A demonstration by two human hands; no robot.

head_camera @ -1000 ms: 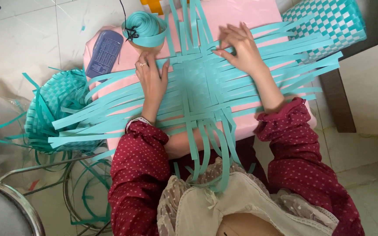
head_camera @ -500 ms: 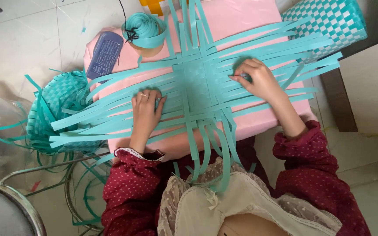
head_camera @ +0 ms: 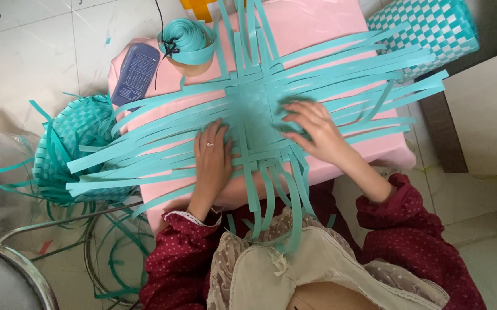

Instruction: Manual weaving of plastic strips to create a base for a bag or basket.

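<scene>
Closest to you is your own lap: dark red dotted sleeves (head_camera: pixel 171 261) and a cream apron front (head_camera: pixel 317 275), with a few loose ends of the teal strips (head_camera: pixel 145 150) hanging down over it off the near edge of the bench (head_camera: pixel 329 28), which is covered in pink

Then your hands. Your left hand (head_camera: pixel 213 158) lies flat, fingers (head_camera: pixel 221 131) stretched out and close together, palm pressing down on the strips just left of the woven middle, ring on one finger. It's not gripping anything, just holding things down. Your right hand (head_camera: pixel 311 129) sits on the right side of the weave with its fingers (head_camera: pixel 294 109) spread and slightly curled, tips pushing on the strips; can't tell if any strip is actually pinched under there

The woven mat (head_camera: pixel 255 109) is in the centre of the bench, between and partly under both hands. It's a small tight square of over-under teal plastic strips, flat and glossy, and the unwoven ends shoot out in all four directions like a big cross, long fans going left and right, shorter bunches toward you and away

Further out: a coil of the same teal strip (head_camera: pixel 188 41) at the far left of the bench, a dark blue flat pack (head_camera: pixel 135 73) beside it, a half-made teal basket (head_camera: pixel 68 149) on the floor to the left, and a finished teal-and-white checked basket (head_camera: pixel 426 28) at the far right
</scene>
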